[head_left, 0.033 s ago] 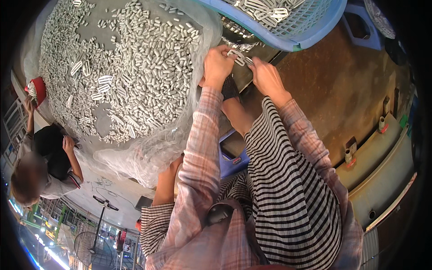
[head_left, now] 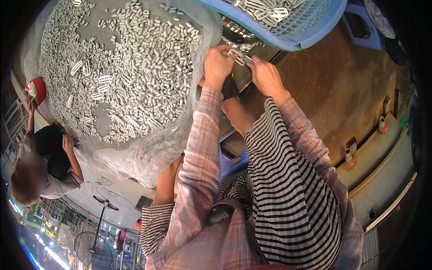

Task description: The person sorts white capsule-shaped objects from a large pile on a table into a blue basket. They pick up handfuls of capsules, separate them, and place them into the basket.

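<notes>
A pale, slotted oval metal buckle [head_left: 236,57] is pinched in the fingers of my left hand [head_left: 218,67], close to the edge of a plastic sheet. My right hand [head_left: 268,77] is closed at the buckle's other side, its fingertips pressed on a slim metallic piece [head_left: 248,59]. I cannot tell whether that piece is part of the same buckle or a second one. Left of my hands, many small silver-grey pellets [head_left: 157,58] are spread over the clear plastic sheet [head_left: 210,27]. Several similar slotted buckles [head_left: 104,83] lie among them.
Beyond my hands stands a blue mesh basket [head_left: 297,46] holding more slotted pieces [head_left: 269,12]. A blue plastic stool [head_left: 363,28] is at the far right, and brown floor [head_left: 333,90] stretches below it. At left, another person [head_left: 49,166] reaches to a red container [head_left: 39,91].
</notes>
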`<state>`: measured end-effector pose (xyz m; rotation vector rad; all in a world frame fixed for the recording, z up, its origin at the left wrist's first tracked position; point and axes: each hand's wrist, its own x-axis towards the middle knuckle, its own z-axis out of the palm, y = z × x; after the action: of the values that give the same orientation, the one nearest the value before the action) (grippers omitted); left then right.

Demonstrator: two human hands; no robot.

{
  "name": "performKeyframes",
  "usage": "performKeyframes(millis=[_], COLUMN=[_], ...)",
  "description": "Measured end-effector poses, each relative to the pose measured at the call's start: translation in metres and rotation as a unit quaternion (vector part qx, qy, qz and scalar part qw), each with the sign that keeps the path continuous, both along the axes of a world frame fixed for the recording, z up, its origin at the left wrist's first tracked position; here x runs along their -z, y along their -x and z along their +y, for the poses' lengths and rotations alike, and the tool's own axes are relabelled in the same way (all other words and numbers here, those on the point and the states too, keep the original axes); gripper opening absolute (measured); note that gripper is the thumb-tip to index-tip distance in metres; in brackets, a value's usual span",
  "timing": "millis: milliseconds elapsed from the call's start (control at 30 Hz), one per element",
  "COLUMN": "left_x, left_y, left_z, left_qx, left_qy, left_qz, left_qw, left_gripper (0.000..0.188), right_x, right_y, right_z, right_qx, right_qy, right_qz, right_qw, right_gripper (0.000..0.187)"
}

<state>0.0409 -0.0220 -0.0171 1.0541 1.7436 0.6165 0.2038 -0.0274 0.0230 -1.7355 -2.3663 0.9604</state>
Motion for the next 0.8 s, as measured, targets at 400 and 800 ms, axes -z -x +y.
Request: performKeyframes(millis=[400,800], left_x=[0.003,-0.002], left_y=[-0.001,-0.005], left_z=[0.002,-0.009], left_qx=[-0.013,-0.035], left_qy=[0.036,-0.079], left_qz=[0.027,-0.034], left_qw=[0.999,0.996], left_gripper=[0.027,0.023], right_x=[0.008,0.009], right_y=[0.004,0.019], right_z=[-0.002,-0.006], right_qx=[-0.052,-0.082], right_qy=[-0.036,-0.074], right_qz=[-0.074,-0.130], right_qw=[0.995,0.985], right_gripper=[0.009,0.018])
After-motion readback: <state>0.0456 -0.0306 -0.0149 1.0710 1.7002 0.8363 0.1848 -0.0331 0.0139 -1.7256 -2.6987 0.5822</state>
